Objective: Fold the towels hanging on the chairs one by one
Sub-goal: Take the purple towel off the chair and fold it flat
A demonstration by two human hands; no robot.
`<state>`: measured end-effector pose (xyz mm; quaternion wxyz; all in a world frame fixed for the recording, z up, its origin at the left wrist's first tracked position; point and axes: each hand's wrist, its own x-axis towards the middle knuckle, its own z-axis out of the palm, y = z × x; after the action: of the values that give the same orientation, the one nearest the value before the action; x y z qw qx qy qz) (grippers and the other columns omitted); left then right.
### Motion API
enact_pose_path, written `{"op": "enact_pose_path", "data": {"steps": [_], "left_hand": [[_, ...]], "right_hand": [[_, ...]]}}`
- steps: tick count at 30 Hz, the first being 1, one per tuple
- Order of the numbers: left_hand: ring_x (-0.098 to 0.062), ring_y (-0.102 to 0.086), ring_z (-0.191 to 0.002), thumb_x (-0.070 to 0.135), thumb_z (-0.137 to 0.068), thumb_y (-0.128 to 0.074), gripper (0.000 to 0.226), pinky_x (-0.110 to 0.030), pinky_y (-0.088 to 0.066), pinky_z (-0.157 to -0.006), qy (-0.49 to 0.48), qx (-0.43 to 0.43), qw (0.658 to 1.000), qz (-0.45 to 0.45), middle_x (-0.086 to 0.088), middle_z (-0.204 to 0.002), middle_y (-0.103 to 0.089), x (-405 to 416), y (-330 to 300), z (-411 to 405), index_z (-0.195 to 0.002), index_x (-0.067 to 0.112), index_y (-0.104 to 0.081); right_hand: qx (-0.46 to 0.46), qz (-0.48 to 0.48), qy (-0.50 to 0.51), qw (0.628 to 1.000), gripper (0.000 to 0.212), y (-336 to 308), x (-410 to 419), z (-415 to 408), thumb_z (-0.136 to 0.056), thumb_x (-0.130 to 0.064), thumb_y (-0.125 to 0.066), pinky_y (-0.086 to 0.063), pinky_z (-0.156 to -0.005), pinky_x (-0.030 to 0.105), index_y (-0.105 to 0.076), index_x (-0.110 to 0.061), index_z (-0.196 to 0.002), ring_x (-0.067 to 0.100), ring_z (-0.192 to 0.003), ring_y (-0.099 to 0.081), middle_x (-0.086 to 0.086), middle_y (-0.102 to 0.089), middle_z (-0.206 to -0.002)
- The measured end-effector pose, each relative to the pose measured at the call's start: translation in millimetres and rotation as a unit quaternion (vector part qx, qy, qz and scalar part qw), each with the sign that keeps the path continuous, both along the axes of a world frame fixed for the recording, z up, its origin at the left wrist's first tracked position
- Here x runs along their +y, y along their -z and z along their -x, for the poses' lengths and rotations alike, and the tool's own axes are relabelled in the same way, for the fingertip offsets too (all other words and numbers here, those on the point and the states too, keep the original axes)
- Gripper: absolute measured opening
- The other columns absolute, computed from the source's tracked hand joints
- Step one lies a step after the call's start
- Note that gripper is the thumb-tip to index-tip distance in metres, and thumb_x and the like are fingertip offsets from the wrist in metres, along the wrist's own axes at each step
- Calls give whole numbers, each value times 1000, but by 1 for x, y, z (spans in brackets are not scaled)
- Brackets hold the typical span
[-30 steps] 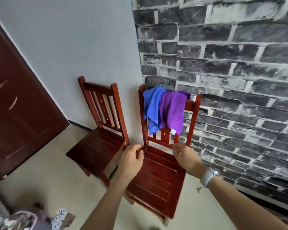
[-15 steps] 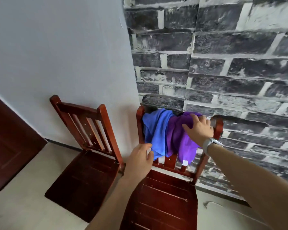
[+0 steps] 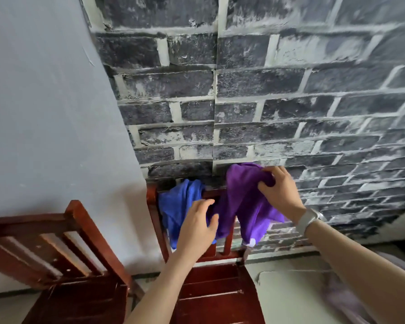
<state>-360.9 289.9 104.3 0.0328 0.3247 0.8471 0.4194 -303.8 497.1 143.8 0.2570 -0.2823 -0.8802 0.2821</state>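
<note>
- Gripping the purple towel [image 3: 246,202] near its top, the right hand [image 3: 278,190] has fingers curled into a bunched fold of the cloth; the bunch sits raised above the backrest of the right chair [image 3: 211,284].
- Head view, same towel: the rest hangs down across the backrest slats, white tag at the bottom hem.
- Left hand [image 3: 198,226]: fingers loosely bent and spread, reaching at the left edge of the purple towel; cannot tell whether it actually has cloth pinched, no clear grip visible.
- Blue towel [image 3: 179,206] is draped over the left part of the same backrest, just beside the purple one, partly behind the left hand.
- Left chair [image 3: 63,253], red-brown wood, stands next to it with a bare backrest.
- White watch [image 3: 308,219] on the right wrist.
- Dark brick-pattern wall [image 3: 290,101] behind the right chair, plain grey wall [image 3: 45,101] behind the left chair.
</note>
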Motion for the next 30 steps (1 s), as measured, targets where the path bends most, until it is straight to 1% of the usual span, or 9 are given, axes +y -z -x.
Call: {"op": "enact_pose_path", "data": {"steps": [5,7,9,12,16,18,22,28,30], "left_hand": [[-5,-47,-118,39,-79,-63,67,-23,-41,-96,88,-129,977,-142,12,-128,-42,57,-38,-15,-137,16,-38],[2,-58,-102,27,-82,-66,45,-20,-45,-87,101,-217,950,-201,4,-117,-58,75,-45,-23,-123,19,-50],[1,-62,-91,14,-86,-62,20,-17,-45,-81,84,-205,950,-219,-4,-102,-65,85,-44,-28,-105,18,-57],[-11,-62,-96,13,-85,-59,20,-22,-46,-88,98,-249,931,-247,-3,-104,-66,87,-36,-39,-104,20,-58],[11,-58,-84,9,-92,-49,23,-8,-43,-79,135,-321,911,-221,19,-95,-64,86,-36,-52,-95,29,-60],[5,-57,-91,12,-95,-46,20,-13,-41,-82,125,-313,923,-186,15,-101,-62,85,-36,-52,-101,26,-59],[-23,-57,-109,16,-95,-45,24,-32,-40,-89,13,-228,967,-109,-7,-111,-65,76,-24,-38,-111,10,-62],[-33,-59,-94,20,-91,-47,18,-32,-36,-72,22,-117,988,94,-12,-88,-62,58,-16,-23,-93,5,-57],[-28,-57,-109,19,-88,-54,26,-31,-43,-88,78,-126,978,144,-10,-111,-63,60,-10,-24,-112,10,-57]], "right_hand": [[81,-43,-46,995,36,-49,4,-48,-69,-5,-74,-41,-83,22,-66,-10,-104,16,-87,-52,2,-55,-92],[68,4,-70,995,39,-50,-1,-67,-72,-7,-74,-41,-81,13,-63,-19,-107,3,-86,-54,-4,-59,-93],[81,170,-61,980,36,-45,-4,-84,-79,-7,-68,-41,-76,8,-59,-20,-111,-2,-79,-53,-10,-60,-91],[154,496,14,855,14,-32,3,-105,-89,-10,-55,-42,-62,20,-62,-7,-101,12,-68,-54,0,-60,-78],[80,601,10,795,14,-18,6,-127,-89,-11,-54,-49,-56,22,-64,-2,-90,16,-61,-61,8,-65,-73],[73,561,12,825,14,-18,6,-131,-88,-3,-53,-49,-50,17,-65,-3,-82,12,-57,-64,5,-68,-66],[-34,205,85,974,11,-19,27,-141,-89,-6,-54,-42,-64,22,-64,-4,-90,18,-74,-56,6,-63,-76],[-72,22,189,979,16,-28,60,-166,-90,-6,-47,-40,-72,38,-57,2,-98,43,-92,-59,28,-65,-98],[-98,-12,127,987,19,-35,61,-166,-90,-4,-46,-42,-74,37,-58,2,-103,40,-91,-60,24,-66,-98]]}}
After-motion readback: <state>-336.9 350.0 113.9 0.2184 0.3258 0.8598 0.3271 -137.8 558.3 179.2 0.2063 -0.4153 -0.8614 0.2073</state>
